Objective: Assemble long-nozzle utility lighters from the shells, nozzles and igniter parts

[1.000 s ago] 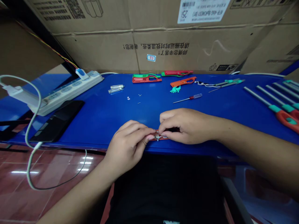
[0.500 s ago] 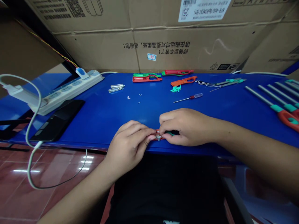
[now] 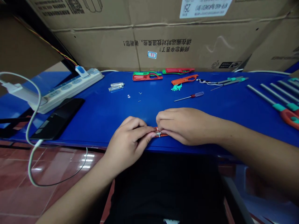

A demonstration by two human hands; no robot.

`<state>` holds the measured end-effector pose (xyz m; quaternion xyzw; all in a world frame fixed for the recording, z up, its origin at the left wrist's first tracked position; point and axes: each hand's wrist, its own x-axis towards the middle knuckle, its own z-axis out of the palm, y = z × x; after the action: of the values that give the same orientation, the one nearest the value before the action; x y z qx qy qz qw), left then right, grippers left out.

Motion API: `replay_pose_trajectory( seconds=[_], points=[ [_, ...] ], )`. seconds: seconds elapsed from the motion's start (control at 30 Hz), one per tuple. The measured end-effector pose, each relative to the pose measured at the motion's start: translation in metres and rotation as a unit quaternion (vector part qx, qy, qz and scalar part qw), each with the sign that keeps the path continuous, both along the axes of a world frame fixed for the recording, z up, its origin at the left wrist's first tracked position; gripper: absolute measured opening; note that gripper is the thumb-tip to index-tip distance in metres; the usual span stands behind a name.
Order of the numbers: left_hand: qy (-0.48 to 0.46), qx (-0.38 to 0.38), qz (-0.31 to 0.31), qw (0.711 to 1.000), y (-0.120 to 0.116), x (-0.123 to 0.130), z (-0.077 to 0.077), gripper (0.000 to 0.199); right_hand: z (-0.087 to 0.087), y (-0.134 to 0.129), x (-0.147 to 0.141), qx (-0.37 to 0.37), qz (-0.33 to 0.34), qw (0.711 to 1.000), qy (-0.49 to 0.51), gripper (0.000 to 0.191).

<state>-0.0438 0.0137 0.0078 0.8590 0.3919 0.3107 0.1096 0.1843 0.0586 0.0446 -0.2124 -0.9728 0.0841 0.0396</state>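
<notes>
An orange case (image 3: 164, 135) is held at the near edge of the blue table (image 3: 100, 124). Its left part is pinched by the left hand (image 3: 128, 141); the fingers of the right hand (image 3: 187, 126) are bunched over its right part, but whether anything is gripped there is hidden. If a fingertip slips, the small clear piece (image 3: 158, 134) could be dislodged and, so near the edge, lost to the floor (image 3: 21, 180).

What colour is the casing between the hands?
Orange-red; the casing shows best in the head view.
</notes>
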Motion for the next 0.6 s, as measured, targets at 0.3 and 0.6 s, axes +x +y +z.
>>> replay_pose_trajectory(
  seconds=[0.3, 0.6],
  points=[
    [-0.004, -0.018, -0.01, 1.0, 0.005, 0.004, 0.001, 0.015, 0.003, 0.003, 0.004, 0.023, 0.023, 0.999, -0.025, 0.02],
    [-0.002, -0.026, 0.002, 1.0, 0.002, 0.004, 0.001, 0.017, -0.004, 0.003, 0.023, -0.083, -0.022, 0.989, 0.12, 0.017]
  ],
)
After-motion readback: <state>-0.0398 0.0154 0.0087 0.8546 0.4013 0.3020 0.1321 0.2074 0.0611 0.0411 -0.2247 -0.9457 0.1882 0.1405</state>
